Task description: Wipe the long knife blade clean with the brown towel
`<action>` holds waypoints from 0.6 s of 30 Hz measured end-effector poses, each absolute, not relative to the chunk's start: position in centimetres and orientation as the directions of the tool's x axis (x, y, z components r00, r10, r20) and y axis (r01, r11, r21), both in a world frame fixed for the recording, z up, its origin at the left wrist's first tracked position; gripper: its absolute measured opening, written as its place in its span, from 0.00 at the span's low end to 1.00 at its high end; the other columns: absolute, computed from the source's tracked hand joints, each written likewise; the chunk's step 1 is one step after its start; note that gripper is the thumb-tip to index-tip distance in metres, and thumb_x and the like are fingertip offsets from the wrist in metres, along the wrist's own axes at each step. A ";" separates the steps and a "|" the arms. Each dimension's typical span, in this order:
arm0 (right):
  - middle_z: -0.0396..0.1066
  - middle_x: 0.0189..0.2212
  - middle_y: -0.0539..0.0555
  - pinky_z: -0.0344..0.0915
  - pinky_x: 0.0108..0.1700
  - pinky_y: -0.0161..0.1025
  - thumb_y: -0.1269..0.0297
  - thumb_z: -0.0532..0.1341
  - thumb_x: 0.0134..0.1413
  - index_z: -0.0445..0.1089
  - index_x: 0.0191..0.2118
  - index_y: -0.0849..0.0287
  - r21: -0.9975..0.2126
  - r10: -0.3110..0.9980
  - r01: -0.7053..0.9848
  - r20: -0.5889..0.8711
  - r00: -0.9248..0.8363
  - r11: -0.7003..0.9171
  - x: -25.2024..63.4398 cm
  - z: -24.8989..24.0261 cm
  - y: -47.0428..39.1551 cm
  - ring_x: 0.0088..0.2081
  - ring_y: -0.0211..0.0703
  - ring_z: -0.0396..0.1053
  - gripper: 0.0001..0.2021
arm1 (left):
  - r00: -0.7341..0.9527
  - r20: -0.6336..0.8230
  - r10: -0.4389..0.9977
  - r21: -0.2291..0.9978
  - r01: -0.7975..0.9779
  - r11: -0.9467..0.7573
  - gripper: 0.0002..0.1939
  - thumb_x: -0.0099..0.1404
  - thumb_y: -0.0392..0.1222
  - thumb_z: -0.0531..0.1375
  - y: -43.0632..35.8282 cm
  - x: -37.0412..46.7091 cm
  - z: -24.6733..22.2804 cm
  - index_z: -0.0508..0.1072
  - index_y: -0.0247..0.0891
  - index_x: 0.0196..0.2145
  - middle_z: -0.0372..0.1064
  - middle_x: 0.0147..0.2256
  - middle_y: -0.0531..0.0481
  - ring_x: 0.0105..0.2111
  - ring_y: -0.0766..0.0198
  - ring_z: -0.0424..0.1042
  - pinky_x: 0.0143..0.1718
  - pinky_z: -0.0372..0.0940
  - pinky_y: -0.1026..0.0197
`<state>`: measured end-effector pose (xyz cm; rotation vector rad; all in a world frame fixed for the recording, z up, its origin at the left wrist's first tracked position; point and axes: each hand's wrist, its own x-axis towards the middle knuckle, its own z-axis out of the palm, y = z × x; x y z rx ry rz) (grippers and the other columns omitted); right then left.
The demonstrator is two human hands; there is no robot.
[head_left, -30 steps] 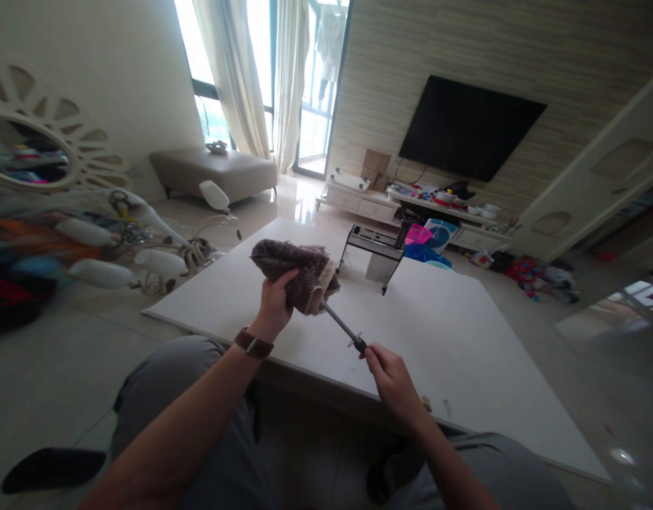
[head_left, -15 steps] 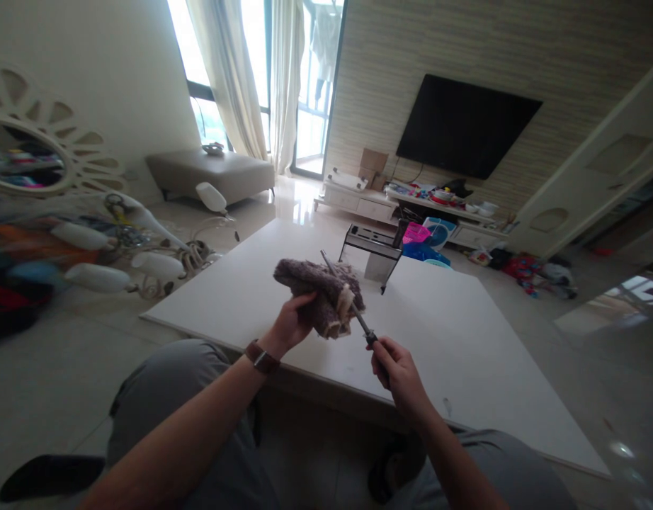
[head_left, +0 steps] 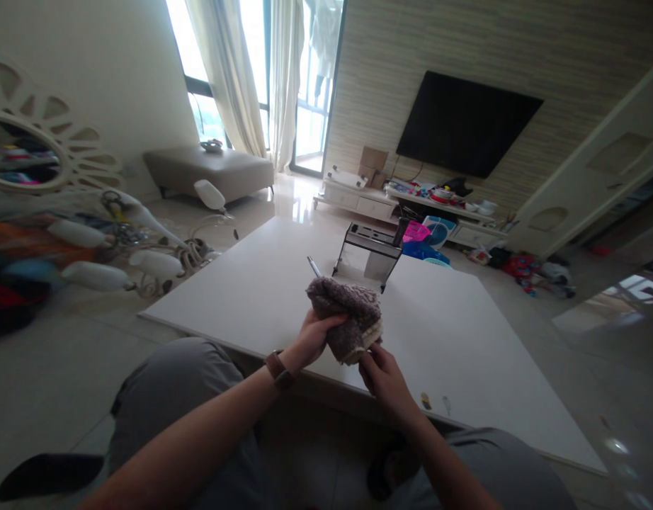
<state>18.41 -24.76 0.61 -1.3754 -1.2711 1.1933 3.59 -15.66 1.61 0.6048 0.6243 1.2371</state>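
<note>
My left hand (head_left: 316,338) is closed round a folded brown fuzzy cloth (head_left: 348,312) with a pale edge, held above the near part of the white table. A thin metal rod (head_left: 313,266) runs through the cloth, its tip sticking out at the upper left. My right hand (head_left: 382,374) is closed at the cloth's lower right, round the rod's handle end, which fingers and cloth hide. Just beyond the cloth stands a black-and-silver framed rack (head_left: 369,251) with slots along its top.
The white table (head_left: 464,347) spans the middle. Near its front edge lie a small yellow-and-dark piece (head_left: 425,401) and a small clear piece (head_left: 446,405). A lamp with white shades (head_left: 156,263) stands to the left. Basins (head_left: 422,249) sit behind the table.
The cloth and my left hand have moved right and toward me, down the rod to its handle end. My right hand has shifted slightly left, uncovering the small yellow-and-dark piece.
</note>
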 end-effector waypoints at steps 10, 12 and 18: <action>0.52 0.16 0.40 0.41 0.19 0.31 0.45 0.61 0.61 0.66 0.35 0.59 -0.985 0.989 0.137 -0.116 -0.092 -0.103 18.9 1.4 -25.0 0.18 0.30 0.47 0.20 | -0.001 -0.044 0.999 0.688 -0.725 0.030 0.19 0.43 0.37 0.76 -12.4 0.5 3.8 0.81 0.33 0.35 0.81 0.36 0.44 0.35 0.56 0.79 0.43 0.74 0.55; 0.53 0.17 0.41 0.42 0.19 0.32 0.45 0.61 0.61 0.67 0.35 0.60 -0.984 0.987 0.150 -0.118 -0.111 -0.100 19.1 1.9 -25.1 0.18 0.30 0.47 0.20 | -0.066 -0.027 0.997 0.668 -0.744 -0.031 0.18 0.43 0.36 0.75 -11.5 -0.4 4.3 0.80 0.33 0.34 0.81 0.35 0.45 0.34 0.57 0.79 0.41 0.74 0.57; 0.55 0.18 0.42 0.44 0.20 0.32 0.46 0.64 0.59 0.68 0.34 0.60 -0.983 0.984 0.155 -0.117 -0.135 -0.096 19.7 3.0 -25.7 0.19 0.30 0.49 0.19 | -0.196 -0.076 0.978 0.529 -0.839 -0.127 0.05 0.59 0.34 0.65 -8.2 -4.4 5.9 0.79 0.36 0.35 0.81 0.36 0.48 0.37 0.61 0.79 0.46 0.74 0.59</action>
